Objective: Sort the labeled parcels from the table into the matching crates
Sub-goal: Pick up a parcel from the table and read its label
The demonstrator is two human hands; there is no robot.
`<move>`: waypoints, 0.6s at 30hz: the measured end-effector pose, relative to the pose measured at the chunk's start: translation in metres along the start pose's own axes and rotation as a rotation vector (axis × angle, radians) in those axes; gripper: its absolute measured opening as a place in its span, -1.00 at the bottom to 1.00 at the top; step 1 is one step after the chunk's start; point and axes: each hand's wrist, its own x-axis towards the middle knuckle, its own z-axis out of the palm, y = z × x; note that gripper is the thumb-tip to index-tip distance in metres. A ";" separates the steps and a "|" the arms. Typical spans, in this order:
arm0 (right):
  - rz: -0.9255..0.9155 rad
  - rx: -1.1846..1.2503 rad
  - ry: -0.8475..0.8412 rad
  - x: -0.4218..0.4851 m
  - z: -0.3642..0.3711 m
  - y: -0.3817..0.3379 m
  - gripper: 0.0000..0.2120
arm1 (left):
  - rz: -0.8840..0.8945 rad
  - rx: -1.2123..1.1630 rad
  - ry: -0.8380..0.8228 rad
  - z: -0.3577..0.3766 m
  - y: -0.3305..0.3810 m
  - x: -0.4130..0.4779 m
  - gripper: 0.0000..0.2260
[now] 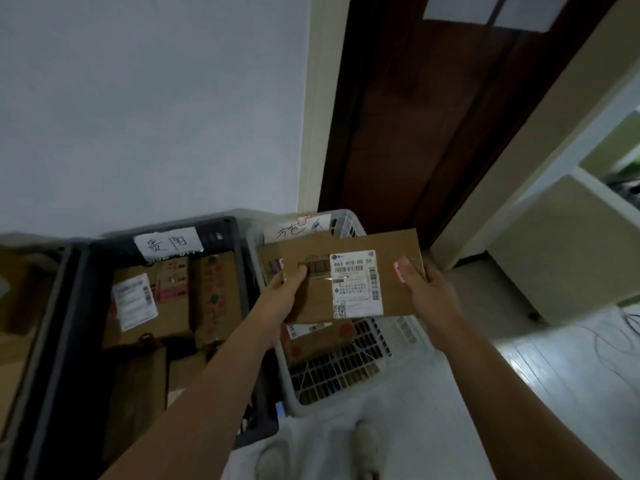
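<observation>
head view: a flat cardboard parcel (394, 245) is held level in the air above a white lattice crate (297, 398), touching neither its rim nor its floor. the left hand (287, 289) grips the parcel's left end, thumb on top and fingers underneath; the right hand (420, 289) grips the right end the same way. a white shipping label (356, 284) with barcodes faces up between the two thumbs. one smaller box (320, 341) lies on the white crate's floor. just beside it, to the left, a dark crate (239, 244) holds several cardboard boxes (169, 306). each crate carries a handwritten paper tag (168, 245) on its far rim.
</observation>
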 end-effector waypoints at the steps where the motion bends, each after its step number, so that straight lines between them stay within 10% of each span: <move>1: 0.032 -0.019 -0.023 0.011 -0.001 0.005 -0.68 | -0.028 -0.016 0.030 0.005 -0.005 0.004 -0.57; 11: 0.439 -0.510 -0.476 0.097 -0.017 0.052 -0.36 | -0.346 0.139 0.279 0.056 -0.045 0.018 -0.59; 18: 0.611 -0.594 -0.654 0.118 -0.019 0.062 -0.63 | -0.327 0.303 0.343 0.045 -0.139 0.063 -0.43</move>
